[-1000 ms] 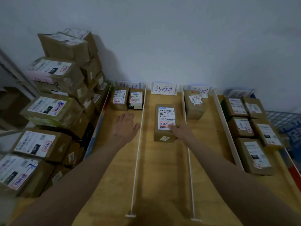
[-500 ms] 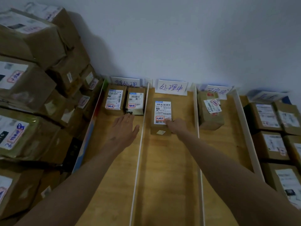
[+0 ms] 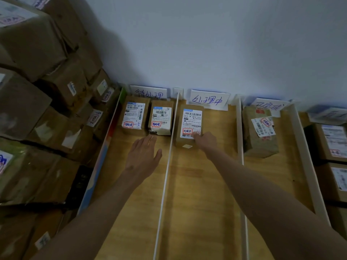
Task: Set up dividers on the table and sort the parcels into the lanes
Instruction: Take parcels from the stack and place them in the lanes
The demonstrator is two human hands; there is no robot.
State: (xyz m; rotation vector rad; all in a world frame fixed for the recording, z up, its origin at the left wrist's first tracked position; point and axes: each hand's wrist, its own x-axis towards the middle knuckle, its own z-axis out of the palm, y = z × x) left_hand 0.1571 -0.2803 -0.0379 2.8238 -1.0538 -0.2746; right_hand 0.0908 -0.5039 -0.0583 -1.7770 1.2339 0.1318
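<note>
White dividers (image 3: 167, 166) (image 3: 239, 128) split the wooden table (image 3: 199, 194) into lanes, each with a handwritten paper sign (image 3: 208, 100) at the wall. A brown parcel (image 3: 189, 124) with a white label lies at the far end of the middle lane. My right hand (image 3: 205, 142) rests on its near right corner, fingers curled against it. My left hand (image 3: 143, 156) lies flat and open in the left lane, just short of two parcels (image 3: 133, 115) (image 3: 161, 118). One parcel (image 3: 260, 132) sits in the right lane.
A tall stack of cardboard parcels (image 3: 41, 102) fills the left side beside the table. More labelled parcels (image 3: 332, 141) lie beyond the rightmost divider (image 3: 308, 162). A white wall closes off the far end.
My right hand has pushed the middle-lane parcel farther along toward the wall sign. The left hand has slid forward in its lane. The view has moved closer.
</note>
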